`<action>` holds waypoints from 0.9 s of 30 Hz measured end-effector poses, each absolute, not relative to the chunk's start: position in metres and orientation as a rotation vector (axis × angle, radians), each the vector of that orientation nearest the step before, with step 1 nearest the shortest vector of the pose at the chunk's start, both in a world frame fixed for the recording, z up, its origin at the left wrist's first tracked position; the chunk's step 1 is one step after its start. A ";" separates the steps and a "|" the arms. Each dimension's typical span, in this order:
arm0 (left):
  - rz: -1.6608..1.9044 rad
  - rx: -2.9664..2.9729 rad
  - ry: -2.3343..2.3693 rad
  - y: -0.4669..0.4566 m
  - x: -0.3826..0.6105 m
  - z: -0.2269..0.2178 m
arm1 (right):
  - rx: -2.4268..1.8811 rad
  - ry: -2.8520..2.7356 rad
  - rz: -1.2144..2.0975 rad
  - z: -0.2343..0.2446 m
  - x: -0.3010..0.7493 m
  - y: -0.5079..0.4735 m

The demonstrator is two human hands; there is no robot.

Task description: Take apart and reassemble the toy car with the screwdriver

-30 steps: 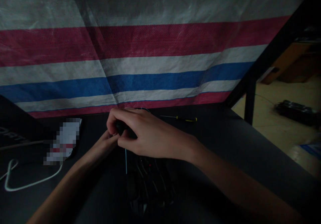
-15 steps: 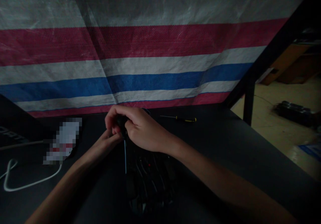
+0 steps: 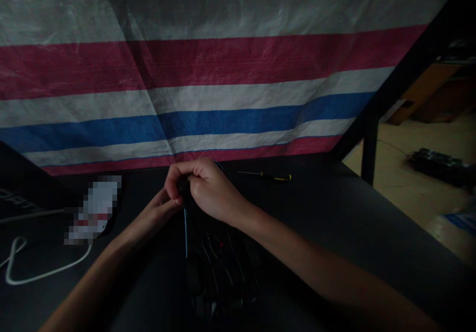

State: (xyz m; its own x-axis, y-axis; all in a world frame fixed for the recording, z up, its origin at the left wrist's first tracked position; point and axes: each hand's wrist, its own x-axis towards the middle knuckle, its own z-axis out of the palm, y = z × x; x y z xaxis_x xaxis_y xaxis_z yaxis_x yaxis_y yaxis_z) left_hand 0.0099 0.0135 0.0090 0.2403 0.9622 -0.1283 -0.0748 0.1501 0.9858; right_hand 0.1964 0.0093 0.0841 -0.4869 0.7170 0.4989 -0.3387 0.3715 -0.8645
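Observation:
A black device (image 3: 223, 272), with dark wheel-like sides, curved wires and a small red light, lies on the dark table in front of me. Over its far end, my right hand (image 3: 208, 188) is closed around a dark, round-ended tool handle (image 3: 183, 185); its lower part is hidden. My left hand (image 3: 161, 207) is just below and left of the right one, at the device's far left corner. Its fingers are mostly covered, so what they touch cannot be made out. A thin light-blue strip (image 3: 186, 233) runs along the device's left side.
Farther right on the table (image 3: 316, 213) lies a yellow-and-black screwdriver (image 3: 275, 176). A blurred-out pale object (image 3: 94, 208) with a white cable (image 3: 48, 276) is at left. A striped tarp (image 3: 223, 64) hangs behind; a black frame post (image 3: 369, 151) stands right.
My right hand has shifted slightly right and turned at the wrist, its fingers still around the dark handle. The left hand has barely moved, and the device stays in place.

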 end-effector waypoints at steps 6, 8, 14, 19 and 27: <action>0.984 1.134 1.074 0.016 0.007 0.003 | -0.423 -1.454 1.489 0.081 0.187 0.005; 0.989 1.126 1.057 0.016 0.007 0.002 | -0.449 -1.329 1.556 0.080 0.183 0.004; 0.983 1.144 0.991 0.013 0.009 0.006 | -0.504 -1.084 1.673 0.082 0.175 -0.001; 0.938 1.201 0.895 0.017 0.005 0.002 | -0.554 -1.072 1.660 0.081 0.172 -0.001; 0.977 1.156 0.956 0.012 0.011 0.006 | -0.631 -0.950 1.738 0.081 0.167 0.006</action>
